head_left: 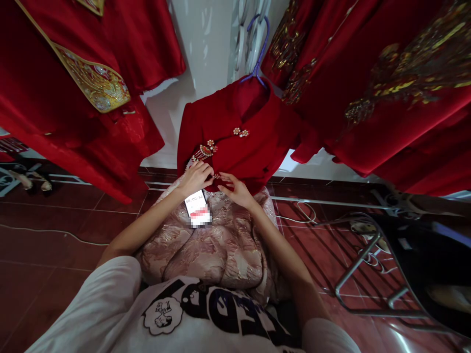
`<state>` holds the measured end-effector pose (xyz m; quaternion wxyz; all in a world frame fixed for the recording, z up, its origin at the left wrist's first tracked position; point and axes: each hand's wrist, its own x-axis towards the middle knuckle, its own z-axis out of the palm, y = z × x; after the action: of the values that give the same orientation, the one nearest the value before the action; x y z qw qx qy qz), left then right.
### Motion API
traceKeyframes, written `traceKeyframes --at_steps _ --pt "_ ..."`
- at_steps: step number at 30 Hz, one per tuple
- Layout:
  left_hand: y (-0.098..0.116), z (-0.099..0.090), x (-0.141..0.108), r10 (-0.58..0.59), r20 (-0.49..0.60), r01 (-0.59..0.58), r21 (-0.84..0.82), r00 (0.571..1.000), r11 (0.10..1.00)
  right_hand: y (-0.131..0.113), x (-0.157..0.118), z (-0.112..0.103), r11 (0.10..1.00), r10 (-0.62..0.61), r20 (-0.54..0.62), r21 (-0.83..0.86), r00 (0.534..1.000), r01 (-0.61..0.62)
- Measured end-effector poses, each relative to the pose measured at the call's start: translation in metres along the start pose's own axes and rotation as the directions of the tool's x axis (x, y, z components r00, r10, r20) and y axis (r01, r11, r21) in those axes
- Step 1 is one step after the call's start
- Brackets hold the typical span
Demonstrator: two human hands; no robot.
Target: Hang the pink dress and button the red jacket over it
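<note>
A red jacket [235,152] hangs on a purple hanger [264,46], its lower edge reaching the patterned pink fabric [206,255] over my lap. Flower-shaped ornaments [241,132] sit at its front, and a fan-shaped brooch [202,153] is at the left. My left hand [197,177] rests at the lower front, fingers bent together by a small ornament [216,176]; what they pinch is too small to tell. My right hand [235,189] is just right of that ornament, fingers apart. A phone [196,206] showing a timer lies below my left hand.
Red garments with gold embroidery hang at the left [110,49] and right [386,88]. A black chair with metal legs [358,264] stands at the right. Cables [305,213] and shoes [37,182] are on the tiled floor.
</note>
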<state>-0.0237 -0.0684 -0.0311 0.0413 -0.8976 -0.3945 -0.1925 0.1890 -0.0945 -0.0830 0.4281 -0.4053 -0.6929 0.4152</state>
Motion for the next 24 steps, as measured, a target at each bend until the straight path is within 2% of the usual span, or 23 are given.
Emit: traceKeyframes --at_steps 4,8,12,16,24 --pt "0.000 0.002 -0.001 -0.008 -0.018 0.007 -0.056 1.000 0.998 0.000 0.001 -0.002 1.000 0.021 -0.007 0.007 1.000 -0.021" --pt "0.000 0.005 -0.002 -0.072 -0.035 0.069 -0.087 0.997 0.994 0.000 0.000 -0.002 0.999 0.021 -0.007 0.024 1.000 -0.021" --pt "0.003 0.004 -0.001 -0.187 -0.023 0.174 -0.268 0.982 0.948 0.000 0.001 -0.001 0.999 0.035 -0.016 0.035 0.999 -0.034" --pt "0.005 0.004 0.002 -0.275 0.046 0.268 -0.423 0.960 0.866 -0.001 0.001 0.000 0.998 0.034 -0.018 0.047 0.999 -0.033" --pt "0.005 0.013 -0.001 -0.276 0.062 0.280 -0.334 0.959 0.900 -0.003 0.001 0.000 0.995 0.064 -0.016 0.076 0.998 -0.063"
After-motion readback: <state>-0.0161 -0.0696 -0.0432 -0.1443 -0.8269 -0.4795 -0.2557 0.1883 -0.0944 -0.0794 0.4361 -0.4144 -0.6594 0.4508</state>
